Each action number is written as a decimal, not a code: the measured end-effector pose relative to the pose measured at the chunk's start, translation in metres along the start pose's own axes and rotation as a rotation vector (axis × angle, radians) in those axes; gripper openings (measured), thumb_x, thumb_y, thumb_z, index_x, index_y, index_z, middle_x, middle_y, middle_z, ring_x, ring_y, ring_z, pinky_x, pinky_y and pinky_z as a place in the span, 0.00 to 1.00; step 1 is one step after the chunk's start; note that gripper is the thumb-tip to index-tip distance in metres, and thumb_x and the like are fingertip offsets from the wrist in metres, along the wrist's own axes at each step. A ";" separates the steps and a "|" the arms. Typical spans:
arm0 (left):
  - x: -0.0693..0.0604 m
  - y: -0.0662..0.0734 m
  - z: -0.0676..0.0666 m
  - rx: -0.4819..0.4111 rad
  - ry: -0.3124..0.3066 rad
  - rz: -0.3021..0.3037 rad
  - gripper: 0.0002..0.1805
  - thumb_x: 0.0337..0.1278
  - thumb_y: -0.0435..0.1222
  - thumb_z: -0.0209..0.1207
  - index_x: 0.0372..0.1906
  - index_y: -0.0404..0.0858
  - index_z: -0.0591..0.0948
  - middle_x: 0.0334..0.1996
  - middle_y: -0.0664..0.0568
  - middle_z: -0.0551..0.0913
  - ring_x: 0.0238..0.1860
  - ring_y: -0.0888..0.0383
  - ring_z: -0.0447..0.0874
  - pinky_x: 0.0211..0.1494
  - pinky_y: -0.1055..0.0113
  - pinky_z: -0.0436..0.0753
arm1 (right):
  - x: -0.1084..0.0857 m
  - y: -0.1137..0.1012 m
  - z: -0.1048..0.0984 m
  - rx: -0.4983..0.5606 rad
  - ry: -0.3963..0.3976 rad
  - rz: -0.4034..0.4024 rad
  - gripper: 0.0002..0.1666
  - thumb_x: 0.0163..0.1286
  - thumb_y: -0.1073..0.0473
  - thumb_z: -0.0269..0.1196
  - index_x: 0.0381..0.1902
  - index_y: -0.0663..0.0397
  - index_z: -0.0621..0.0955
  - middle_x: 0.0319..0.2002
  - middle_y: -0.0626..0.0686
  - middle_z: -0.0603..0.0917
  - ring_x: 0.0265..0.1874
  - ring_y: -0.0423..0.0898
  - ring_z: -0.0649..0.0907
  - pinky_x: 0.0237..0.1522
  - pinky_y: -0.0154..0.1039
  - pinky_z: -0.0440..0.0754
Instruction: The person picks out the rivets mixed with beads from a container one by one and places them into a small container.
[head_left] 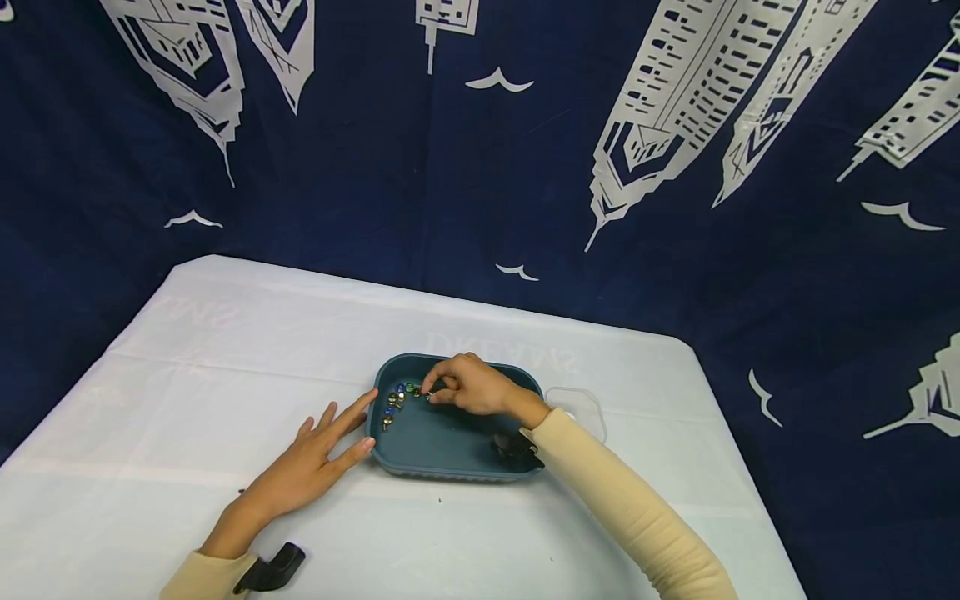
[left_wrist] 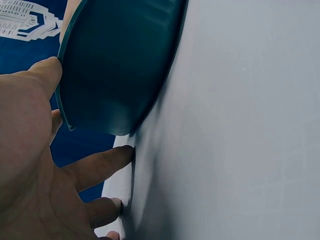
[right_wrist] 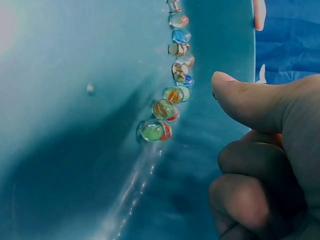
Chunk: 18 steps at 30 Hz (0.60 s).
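Note:
A dark teal tray (head_left: 450, 477) stands on the white cloth. Along its left and far-left inside edge runs a curved row of several small glass marbles (head_left: 392, 400), clear, blue, green and red (right_wrist: 163, 109). The right hand (head_left: 476, 387) is inside the tray by the far end of the row, thumb and index close together; its other fingers are curled. Whether a small bright bit at the thumb tip is held, I cannot tell. In the right wrist view this hand (right_wrist: 270, 155) is right of the marbles. The left hand (head_left: 303, 467), fingers spread, touches the tray's left rim (left_wrist: 61, 95).
A clear, flat plastic piece (head_left: 588, 408) lies right of the tray, partly behind the right forearm. Black wrist-worn devices show at the left sleeve (head_left: 273, 568) and beside the right sleeve (head_left: 513, 446). A navy cloth (head_left: 450, 208) with white building shapes hangs behind the table.

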<state>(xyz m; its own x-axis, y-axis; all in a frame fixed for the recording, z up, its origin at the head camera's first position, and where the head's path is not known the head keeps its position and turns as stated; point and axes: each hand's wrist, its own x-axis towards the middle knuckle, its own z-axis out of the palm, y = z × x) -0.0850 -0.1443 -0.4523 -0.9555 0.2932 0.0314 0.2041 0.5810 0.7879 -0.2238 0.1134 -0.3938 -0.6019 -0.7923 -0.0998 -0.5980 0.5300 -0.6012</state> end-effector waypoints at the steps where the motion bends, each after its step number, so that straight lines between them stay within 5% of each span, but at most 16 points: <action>1: 0.000 0.000 0.000 0.000 0.001 0.001 0.36 0.74 0.54 0.52 0.80 0.62 0.53 0.68 0.40 0.74 0.75 0.23 0.44 0.68 0.22 0.40 | -0.001 0.000 -0.001 0.000 0.000 -0.002 0.11 0.70 0.61 0.66 0.47 0.58 0.87 0.09 0.40 0.61 0.11 0.35 0.62 0.39 0.29 0.79; 18: 0.000 -0.001 0.001 -0.014 0.002 0.002 0.36 0.73 0.54 0.52 0.79 0.64 0.52 0.68 0.40 0.74 0.76 0.23 0.43 0.69 0.22 0.39 | -0.024 0.005 -0.011 -0.009 0.021 0.017 0.11 0.70 0.63 0.66 0.47 0.60 0.86 0.09 0.40 0.59 0.11 0.34 0.60 0.47 0.33 0.82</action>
<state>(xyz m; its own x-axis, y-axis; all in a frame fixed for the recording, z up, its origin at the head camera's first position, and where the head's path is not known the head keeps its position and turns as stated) -0.0849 -0.1445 -0.4536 -0.9556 0.2926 0.0343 0.2031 0.5699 0.7962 -0.2181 0.1384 -0.3860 -0.6228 -0.7767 -0.0937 -0.5920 0.5462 -0.5926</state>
